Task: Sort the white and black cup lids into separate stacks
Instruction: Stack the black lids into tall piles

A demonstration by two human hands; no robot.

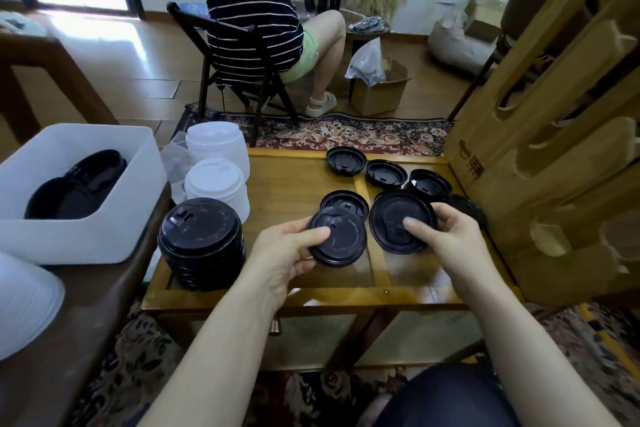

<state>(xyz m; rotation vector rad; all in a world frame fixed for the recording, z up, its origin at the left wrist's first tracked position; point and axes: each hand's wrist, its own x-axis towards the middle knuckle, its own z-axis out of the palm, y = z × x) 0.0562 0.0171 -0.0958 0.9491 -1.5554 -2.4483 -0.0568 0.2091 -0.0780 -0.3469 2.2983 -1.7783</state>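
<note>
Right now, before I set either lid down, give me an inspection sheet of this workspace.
Surface: small wooden table with glass panels.
Job's things: black lid stack at the table's left; two white lid stacks behind it; four loose black lids upside down on the table, a fifth partly hidden at the right edge.
Hands: left hand grips one black lid top up; right hand grips another black lid, underside showing.
Clutter: white bin holding more black lids, on the left; wooden rack on the right.
Cables: nothing seen.
Surroundings: seated person facing away, cardboard box, patterned rug.
</note>
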